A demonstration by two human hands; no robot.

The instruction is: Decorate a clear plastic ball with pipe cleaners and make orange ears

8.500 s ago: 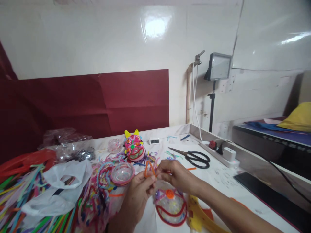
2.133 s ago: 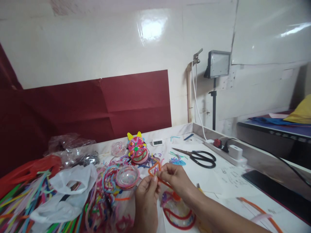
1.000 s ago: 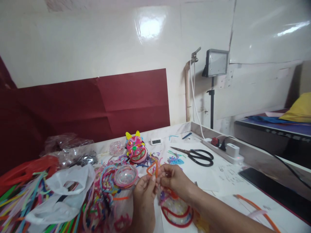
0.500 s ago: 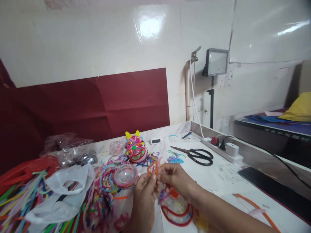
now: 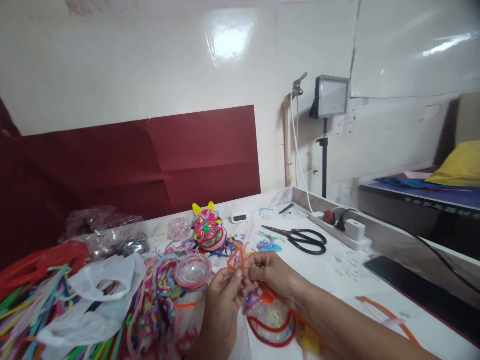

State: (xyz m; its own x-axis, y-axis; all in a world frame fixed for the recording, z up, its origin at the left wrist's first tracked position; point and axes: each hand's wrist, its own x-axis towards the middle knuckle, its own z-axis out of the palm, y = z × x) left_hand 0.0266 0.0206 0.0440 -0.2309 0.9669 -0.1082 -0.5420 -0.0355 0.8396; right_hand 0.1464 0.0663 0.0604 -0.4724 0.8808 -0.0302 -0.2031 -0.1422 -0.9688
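Between my hands is an orange pipe cleaner (image 5: 236, 259) bent into a small loop with a pointed top. My left hand (image 5: 224, 300) pinches its lower edge between thumb and fingers. My right hand (image 5: 272, 274) closes on its right side, fingertips almost touching the left ones. Just below my hands lies a clear plastic dome (image 5: 272, 316) with a red fuzzy mouth outline and an orange nose piece, partly hidden by my right hand. Left of my hands sits a clear round plastic bowl (image 5: 193, 271). Behind stands a finished-looking pink animal head (image 5: 208, 229) with yellow ears.
Black-handled scissors (image 5: 305, 240) lie right of centre, near a white digital timer (image 5: 239, 217). A power strip (image 5: 356, 241) and a dark phone-like slab (image 5: 423, 295) are at the right. Colourful pipe cleaners (image 5: 159, 295) and a white plastic bag (image 5: 105, 280) crowd the left.
The whole view has shifted slightly. Both hands keep their pinch on the orange pipe cleaner, whose loop looks slightly taller and turned.
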